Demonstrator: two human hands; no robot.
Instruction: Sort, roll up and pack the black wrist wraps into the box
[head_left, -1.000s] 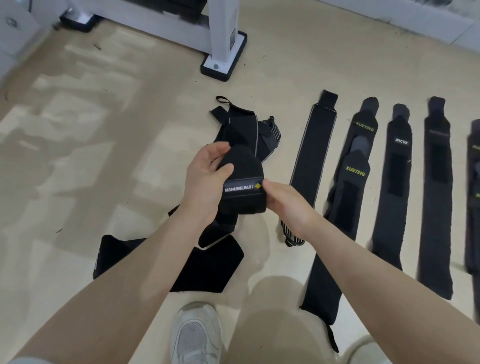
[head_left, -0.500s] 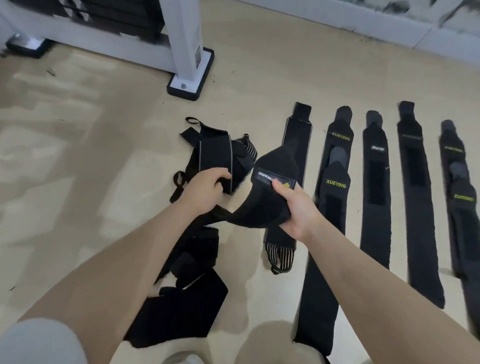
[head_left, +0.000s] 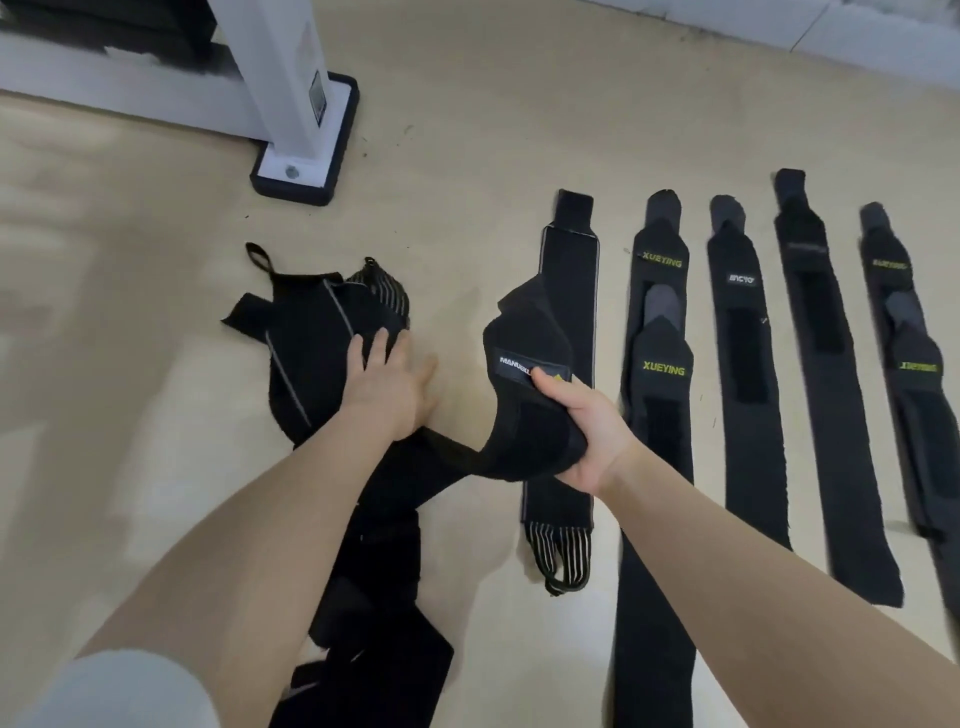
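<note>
A: What are the hands doing?
B: The right hand (head_left: 587, 436) grips a black wrist wrap (head_left: 524, 374) with a white-lettered label, lifted off the floor (head_left: 156, 312); its tail trails down to the left. The left hand (head_left: 387, 387) lies flat, fingers straight, on a tangled heap of wraps (head_left: 311, 343).
A: And the rest?
B: Five or so straightened wraps (head_left: 748, 364) lie side by side toward the floor's right edge, some lettered in yellow. A white post's foot (head_left: 306, 166) stands near the far edge.
</note>
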